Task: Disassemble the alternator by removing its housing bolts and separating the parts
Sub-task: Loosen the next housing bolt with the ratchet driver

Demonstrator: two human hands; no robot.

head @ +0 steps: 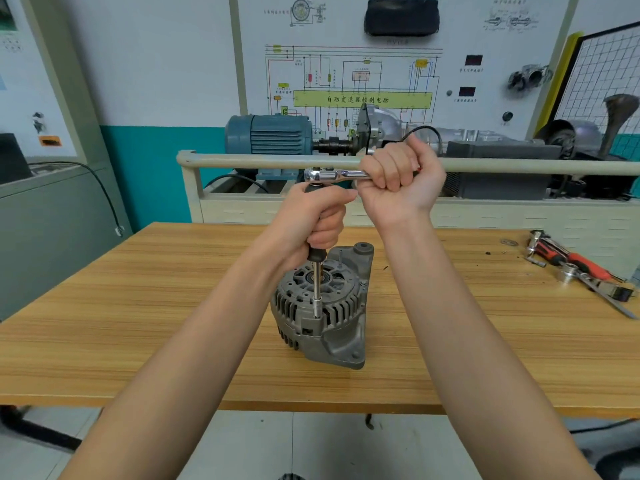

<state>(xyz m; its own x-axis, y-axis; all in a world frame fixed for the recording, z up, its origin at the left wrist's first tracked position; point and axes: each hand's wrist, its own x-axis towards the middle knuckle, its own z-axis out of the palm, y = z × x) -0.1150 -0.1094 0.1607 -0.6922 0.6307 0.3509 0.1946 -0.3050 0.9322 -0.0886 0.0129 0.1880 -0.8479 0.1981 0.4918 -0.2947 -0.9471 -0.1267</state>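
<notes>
A grey alternator (323, 315) stands on the wooden table (138, 323), its vented housing facing up. A long extension bar (316, 289) rises straight from a housing bolt at the front rim. My left hand (317, 220) grips the bar's black upper part. On top sits a chrome ratchet wrench (329, 175), its handle pointing right. My right hand (398, 181) grips that handle, above and behind the alternator.
Red-handled tools (575, 263) and a loose socket (568, 271) lie at the table's right end. Behind the table runs a beige rail (242, 161) in front of a training stand with a blue electric motor (270, 135) and a wiring-diagram board (360, 77).
</notes>
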